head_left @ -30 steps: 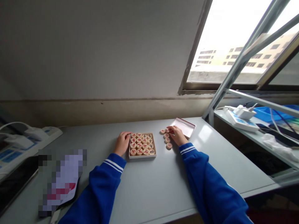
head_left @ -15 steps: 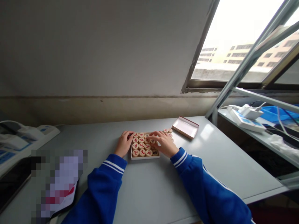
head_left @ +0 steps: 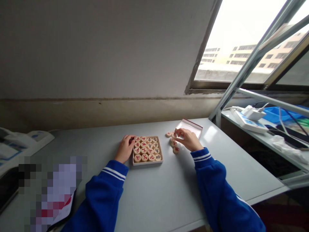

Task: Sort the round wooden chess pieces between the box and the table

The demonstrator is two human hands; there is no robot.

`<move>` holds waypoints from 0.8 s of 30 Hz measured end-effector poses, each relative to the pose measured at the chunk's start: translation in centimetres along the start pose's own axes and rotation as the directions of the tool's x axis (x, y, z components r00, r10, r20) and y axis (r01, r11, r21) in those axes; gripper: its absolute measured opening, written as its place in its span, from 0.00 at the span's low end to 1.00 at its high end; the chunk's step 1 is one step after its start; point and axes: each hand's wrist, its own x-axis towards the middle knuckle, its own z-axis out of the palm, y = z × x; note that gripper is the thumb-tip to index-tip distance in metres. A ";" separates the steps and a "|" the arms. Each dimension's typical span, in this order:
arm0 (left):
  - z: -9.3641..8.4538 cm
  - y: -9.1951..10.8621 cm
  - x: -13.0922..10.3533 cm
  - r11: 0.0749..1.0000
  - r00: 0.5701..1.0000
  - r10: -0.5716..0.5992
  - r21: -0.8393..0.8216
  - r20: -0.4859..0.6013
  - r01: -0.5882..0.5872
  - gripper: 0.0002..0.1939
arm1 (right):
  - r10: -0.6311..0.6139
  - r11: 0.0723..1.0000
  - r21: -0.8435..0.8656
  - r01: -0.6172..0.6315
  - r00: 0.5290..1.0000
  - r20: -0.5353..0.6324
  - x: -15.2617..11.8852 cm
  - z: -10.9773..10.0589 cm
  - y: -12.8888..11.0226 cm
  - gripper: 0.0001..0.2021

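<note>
A shallow box (head_left: 148,163) holds rows of round wooden Chinese chess pieces (head_left: 144,150), with red characters on the left and dark ones on the right. My left hand (head_left: 124,149) is at its left side, fingers curled against the upper left edge; a dark reddish bit shows by the fingertips, too small to name. To the right of the box, my right hand (head_left: 189,139) pinches at a Chinese chess piece among several loose red-marked pieces (head_left: 176,150). Its fingers partly cover that piece. Behind this hand lies the box lid (head_left: 194,127), open side up.
The grey table (head_left: 154,193) runs back to the wall. At the left are a power strip (head_left: 36,138) and a phone (head_left: 64,209), partly blurred out. A metal frame (head_left: 225,100) rises at the right, beside a shelf with another power strip (head_left: 248,120) and a blue tray (head_left: 275,115).
My right hand has moved right, from over the box to the loose pieces. Dark-marked pieces in the box's right column are now uncovered. My left hand stays at the box.
</note>
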 end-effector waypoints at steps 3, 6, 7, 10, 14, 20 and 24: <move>0.0 0.1 0.0 1.000 1.000 -0.001 0.005 0.006 0.001 0.09 | 0.114 0.992 -0.058 -0.111 0.992 0.054 -0.2 0.3 1.8 0.11; -0.1 0.2 0.0 1.000 1.000 -0.002 0.010 0.011 0.002 0.09 | 0.127 0.989 -0.083 -0.121 0.989 0.072 -0.3 0.8 1.9 0.08; -0.1 0.2 0.0 1.000 1.000 -0.005 0.012 0.015 0.004 0.09 | 0.123 0.989 -0.091 -0.116 0.990 0.075 -0.3 0.9 1.8 0.08; -0.2 0.4 -0.1 1.000 1.000 -0.013 0.017 0.024 0.013 0.09 | 0.133 0.980 -0.155 -0.122 0.989 0.060 -0.3 0.7 1.1 0.06; -0.3 0.5 -0.1 1.000 1.000 -0.009 0.022 0.022 0.009 0.09 | 0.138 0.979 -0.164 -0.123 0.987 0.081 -0.3 0.2 0.5 0.11; -0.2 0.5 -0.1 1.000 1.000 -0.007 0.027 0.020 0.007 0.10 | 0.122 0.974 -0.206 -0.095 0.984 0.127 -0.3 0.3 0.9 0.10; -0.2 0.5 -0.1 1.000 1.000 -0.006 0.031 0.020 0.005 0.09 | 0.117 0.983 -0.156 -0.099 0.987 0.113 -0.3 0.7 1.3 0.13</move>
